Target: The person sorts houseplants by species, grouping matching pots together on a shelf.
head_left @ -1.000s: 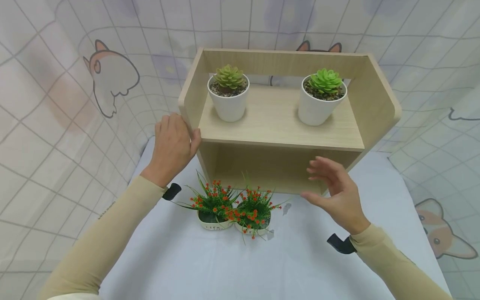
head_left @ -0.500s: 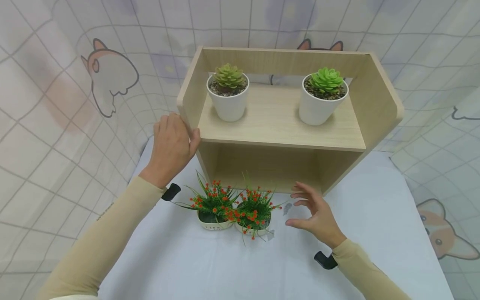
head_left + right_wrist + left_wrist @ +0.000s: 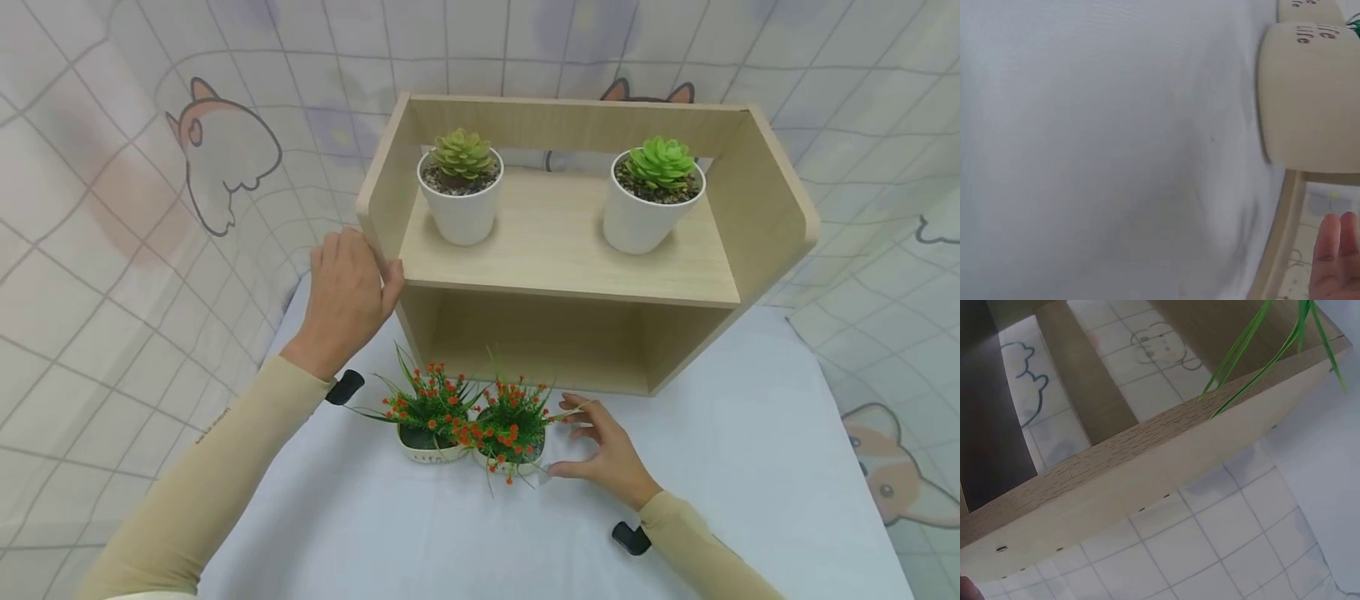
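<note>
My left hand (image 3: 347, 296) holds the left side panel of a small wooden shelf (image 3: 570, 293), thumb at the front edge and fingers along the outer face. Just right of the right-hand flower pot (image 3: 517, 468) is my right hand (image 3: 603, 454), thumb and fingers spread around a gap. Whether a fingertip touches its leaves cannot be told. That pot has red flowers and stands against a similar left-hand flower pot (image 3: 431, 455), both on the white cloth before the shelf. In the right wrist view, cream pot walls (image 3: 1310, 100) with lettering lie beyond the fingers (image 3: 1329, 250).
On the upper board stand two white pots with succulents, a left one (image 3: 461, 208) and a right one (image 3: 641, 218). The lower compartment (image 3: 540, 333) opens behind the flowers. A grid-patterned curtain (image 3: 225, 167) surrounds the white-covered table (image 3: 450, 542).
My right hand has come down and left from the shelf's lower right to beside the right-hand flower pot, staying spread. My left hand keeps its place on the side panel.
</note>
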Demonstrator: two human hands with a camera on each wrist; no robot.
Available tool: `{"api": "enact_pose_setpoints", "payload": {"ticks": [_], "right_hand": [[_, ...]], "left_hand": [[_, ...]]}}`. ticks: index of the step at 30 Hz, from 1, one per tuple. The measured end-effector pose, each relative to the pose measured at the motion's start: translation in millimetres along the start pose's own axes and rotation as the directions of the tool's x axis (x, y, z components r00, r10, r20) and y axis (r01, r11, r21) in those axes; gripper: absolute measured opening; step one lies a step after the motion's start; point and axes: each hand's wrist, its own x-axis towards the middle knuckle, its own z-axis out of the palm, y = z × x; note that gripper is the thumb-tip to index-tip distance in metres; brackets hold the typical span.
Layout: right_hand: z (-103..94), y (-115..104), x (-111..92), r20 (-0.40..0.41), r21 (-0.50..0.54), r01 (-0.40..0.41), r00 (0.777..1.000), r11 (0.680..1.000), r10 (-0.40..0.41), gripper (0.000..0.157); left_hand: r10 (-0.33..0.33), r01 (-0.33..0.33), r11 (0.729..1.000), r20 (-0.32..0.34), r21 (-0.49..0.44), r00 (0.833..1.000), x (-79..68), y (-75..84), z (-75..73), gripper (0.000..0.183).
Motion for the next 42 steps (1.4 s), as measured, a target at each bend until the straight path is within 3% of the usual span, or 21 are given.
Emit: {"api": "enact_pose_setpoints", "payload": {"ticks": [5,14,24,30,42], "right_hand": [[12.1,6,1,0.015,-0.039,0.0,1.0,0.999,0.0,0.101],[33.9,9,2,0.026,-0.135,-0.103,0.994,0.985,0.108,0.098],[47.5,9,2,-0.042,-0.178,-0.155,0.988,0.972,0.15,0.093],[53.3,13,1,-0.087,-0.226,-0.139,0.989,0.964,0.122,0.084],[42.0,5,-1,-0.051,-0.091,-0.145,0.989,0.985,0.141,0.074]], "left_hand": [[0.009,-0.009,1.0,0.003,0.014,1.0,0.1,0.8,-0.5,0.031],[-0.004,0.004,1.0,0.003,-0.008,1.0,-0.9,1.3,-1.7,0.031],[-0.001,0.001,1.0,0.001,-0.001,1.0,-1.2,0.2,0.5,0.032],[-0.002,0.002,1.0,-0.003,-0.006,1.0,-0.8,-0.1,0.5,0.032],[0.001,-0.001,1.0,-0.003,0.001,1.0,-1.5,0.4,0.1,0.031]]}}
